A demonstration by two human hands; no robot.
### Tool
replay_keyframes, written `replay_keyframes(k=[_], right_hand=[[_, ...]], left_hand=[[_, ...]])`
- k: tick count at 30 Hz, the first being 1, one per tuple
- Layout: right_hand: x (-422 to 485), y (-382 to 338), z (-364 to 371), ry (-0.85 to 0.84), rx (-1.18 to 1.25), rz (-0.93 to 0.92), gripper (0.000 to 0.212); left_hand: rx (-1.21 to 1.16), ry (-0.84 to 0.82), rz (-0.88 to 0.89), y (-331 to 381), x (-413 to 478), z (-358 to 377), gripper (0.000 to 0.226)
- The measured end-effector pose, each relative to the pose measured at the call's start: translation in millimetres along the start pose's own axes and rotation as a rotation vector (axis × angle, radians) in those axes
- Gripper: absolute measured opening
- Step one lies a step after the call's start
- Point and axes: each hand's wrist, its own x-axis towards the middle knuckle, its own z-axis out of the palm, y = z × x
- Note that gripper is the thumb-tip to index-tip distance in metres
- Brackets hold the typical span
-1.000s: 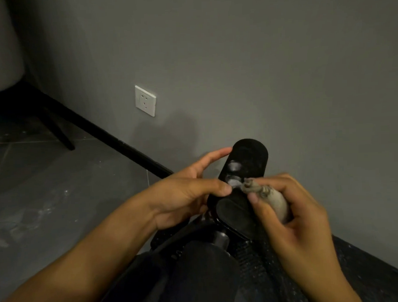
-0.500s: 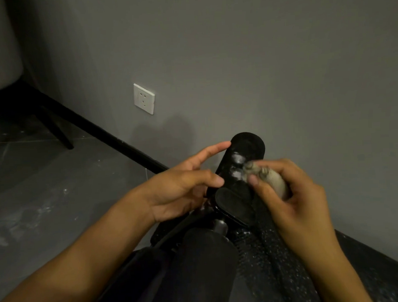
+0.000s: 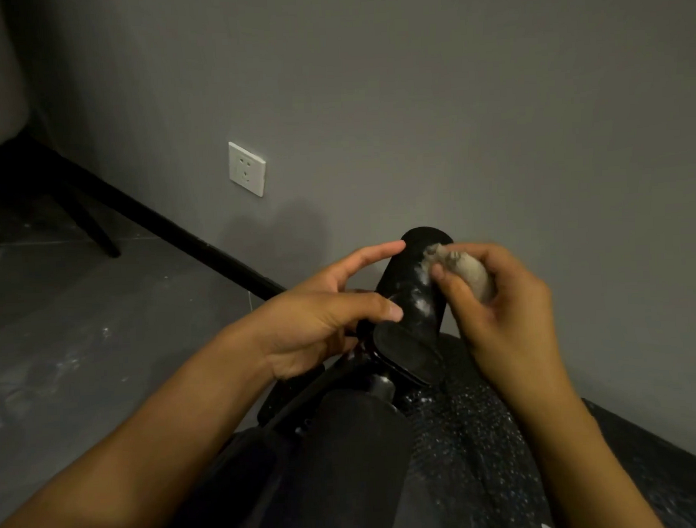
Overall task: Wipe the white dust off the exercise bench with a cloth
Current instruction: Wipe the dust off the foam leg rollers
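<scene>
From my remote seat I am watching the right hand (image 3: 508, 308) working high on the black foam roller (image 3: 413, 297) at the end of the exercise bench (image 3: 470, 442). Its fingers (image 3: 482, 252) and thumb are clenching round a wadded grey cloth (image 3: 464, 272), and the cloth's bunched tip is pressing against the roller's upper right edge. The left hand (image 3: 321, 317) is coming in from the other side. Its forefinger is stretching out straight to touch the roller's top left rim, and its thumb is lying flat across the roller's lower left part, so that hand is relaxed and bracing, not gripping (its remaining fingers are tucked behind the thumb and I cannot read them). White dust (image 3: 422, 306) is showing in smears down the roller's face just below the cloth, and finer specks are glittering over the bench's dark padding near the right forearm. A second dark roller (image 3: 358, 447) is sitting lower, between the two forearms. Behind all this a grey wall (image 3: 451, 99) is carrying a white socket (image 3: 247, 168), a black skirting (image 3: 169, 227) is running along its foot, and a dark chair leg (image 3: 98, 235) is standing on the dusty grey floor (image 3: 82, 335) at the left.
</scene>
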Motion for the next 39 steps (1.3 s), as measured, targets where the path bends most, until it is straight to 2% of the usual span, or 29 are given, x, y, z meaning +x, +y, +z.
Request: replay_keyframes(k=[2,6,8,12,14,18,20,22,25,27,29,33,36,39], right_hand=[[4.9,0.9,3.0,0.005,-0.039,-0.014,0.010],[-23.0,-9.7,-10.7,-0.171,0.106,-0.063,0.015],[-26.1,-9.9,-15.0,-0.200,0.101,-0.072,0.012],[8.9,-1.6,-1.1,-0.005,-0.140,-0.073,0.008],[16.2,-1.3,4.9,0.022,-0.175,-0.069,0.006],[-15.6,-16.0,-7.7,-0.192,0.043,-0.089,0.012],[-22.6,-17.9,-14.8,-0.262,0.068,-0.099,0.009],[-10.0,-13.7,-13.7,-0.214,-0.049,-0.138,0.005],[17.3,-5.9,-1.5,-0.068,-0.215,-0.160,0.013],[20.1,-6.5,3.5,-0.046,-0.208,-0.128,0.011],[5.1,-12.0,-0.4,-0.109,-0.129,-0.138,0.007],[-26.8,-15.6,-15.4,-0.226,0.074,-0.119,0.012],[-8.1,-1.5,-10.6,-0.096,-0.023,-0.084,0.009],[8.8,5.4,0.3,0.026,-0.075,-0.037,0.010]], left_hand=[[-0.012,-0.015,0.009,-1.4,0.0,-1.1,0.072],[-0.033,-0.029,0.028,-4.0,0.4,-1.2,0.074],[-0.038,-0.029,0.038,-4.5,1.4,-0.1,0.075],[-0.026,0.000,0.040,-4.2,4.0,3.1,0.073],[-0.010,-0.012,0.038,-5.2,2.3,1.4,0.072],[-0.026,-0.083,0.028,-8.0,0.6,-4.4,0.068],[-0.041,-0.088,0.026,-8.2,2.5,-6.2,0.066],[-0.058,-0.098,0.025,-8.3,4.6,-6.9,0.066],[-0.084,-0.102,0.029,-8.2,6.7,-5.4,0.069],[-0.091,-0.078,0.030,-7.9,7.7,-5.1,0.070],[-0.069,-0.067,0.034,-7.1,7.1,-4.6,0.072],[-0.017,-0.030,0.050,-1.6,4.8,3.0,0.075],[0.029,0.007,0.056,1.8,3.6,5.4,0.074],[0.040,-0.038,0.035,0.0,1.6,0.0,0.072]])
